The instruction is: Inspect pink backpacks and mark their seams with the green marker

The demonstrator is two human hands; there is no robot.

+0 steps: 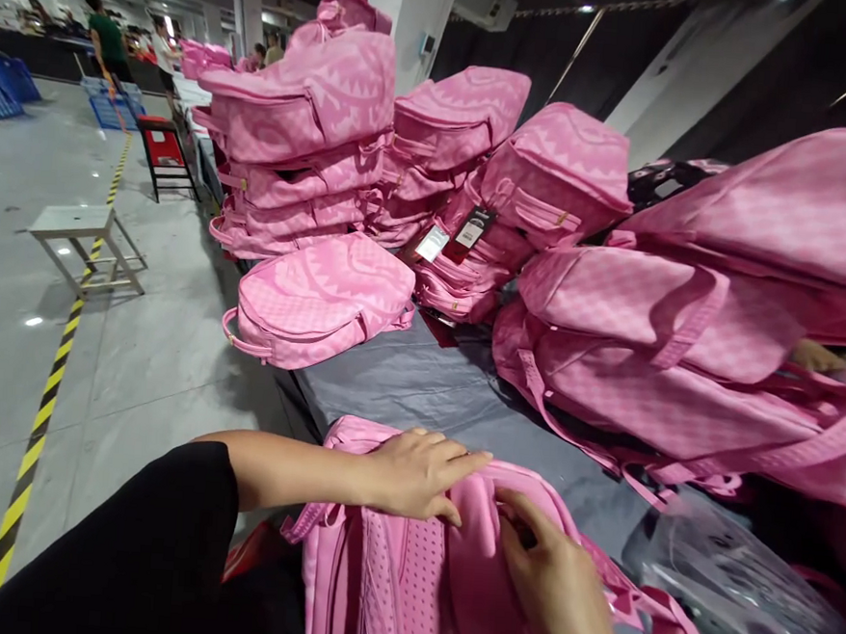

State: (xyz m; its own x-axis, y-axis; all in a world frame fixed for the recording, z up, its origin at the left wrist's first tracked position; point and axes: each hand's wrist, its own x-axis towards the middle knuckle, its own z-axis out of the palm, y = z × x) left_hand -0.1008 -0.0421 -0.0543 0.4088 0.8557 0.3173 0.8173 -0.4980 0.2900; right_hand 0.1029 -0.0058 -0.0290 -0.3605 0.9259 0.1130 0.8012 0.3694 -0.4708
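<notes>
A pink backpack (404, 586) lies back-side up at the near edge of the grey table (419, 379). My left hand (419, 471) rests on its top edge with the fingers bent over the fabric, pressing it down. My right hand (547, 562) sits just right of it, fingers curled and pinching the fabric near the top of the back panel. What the right fingertips hold is hidden. A black sleeve covers my left upper arm.
Stacks of pink backpacks (306, 125) fill the table's far and right side, one lying alone (323, 296). Clear plastic bags (737, 590) lie at the right. A metal stool (85, 235), a red stool (160, 149), blue crates and people stand on the floor at left.
</notes>
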